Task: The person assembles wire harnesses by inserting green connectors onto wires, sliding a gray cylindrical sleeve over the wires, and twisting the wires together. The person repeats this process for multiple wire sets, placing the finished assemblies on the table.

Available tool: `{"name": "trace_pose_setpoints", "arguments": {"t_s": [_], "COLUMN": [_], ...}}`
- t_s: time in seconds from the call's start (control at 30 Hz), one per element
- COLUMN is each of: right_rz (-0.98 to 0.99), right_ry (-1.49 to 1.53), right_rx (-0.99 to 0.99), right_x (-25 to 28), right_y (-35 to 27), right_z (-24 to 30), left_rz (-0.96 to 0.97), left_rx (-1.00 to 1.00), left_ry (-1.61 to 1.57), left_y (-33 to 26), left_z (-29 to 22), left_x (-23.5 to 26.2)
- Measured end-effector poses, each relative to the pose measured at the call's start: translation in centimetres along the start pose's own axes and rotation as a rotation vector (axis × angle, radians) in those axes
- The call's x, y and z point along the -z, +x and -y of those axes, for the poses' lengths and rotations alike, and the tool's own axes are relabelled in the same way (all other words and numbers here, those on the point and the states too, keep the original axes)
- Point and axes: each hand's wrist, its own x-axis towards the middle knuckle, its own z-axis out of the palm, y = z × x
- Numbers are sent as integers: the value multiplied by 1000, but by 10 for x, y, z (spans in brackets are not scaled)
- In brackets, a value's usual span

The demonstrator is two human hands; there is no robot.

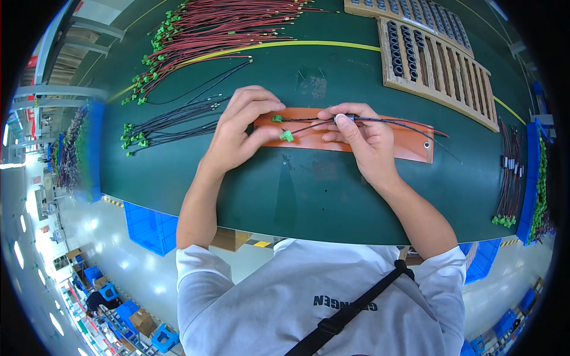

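Both forearms are reaching up over the green table. Fingers are hiding part of the small ring, so its shape is hard to judge. Wires are running left to right along the orange strip. Left hand is pinching the green connectors; right hand is gripping the ring around them.

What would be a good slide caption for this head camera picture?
Left hand and right hand hold wires with green plugs over an orange mat.
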Motion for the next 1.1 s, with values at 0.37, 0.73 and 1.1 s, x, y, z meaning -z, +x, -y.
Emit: {"name": "trace_pose_setpoints", "arguments": {"t_s": [0.37, 0.73, 1.1], "right_rz": [30, 49, 176], "right_ry": [-18, -58, -166], "right_rx": [-21, 15, -75], "right_x": [-1, 1, 3], "right_y": [-2, 1, 6], "right_z": [-2, -4, 3], "left_rz": [41, 154, 34], "left_rx": [9, 61, 299], "left_ry": [-70, 5, -191], "left_y": [-9, -8, -13], "left_z": [-1, 3, -3], "left_x": [4, 2, -11]}}
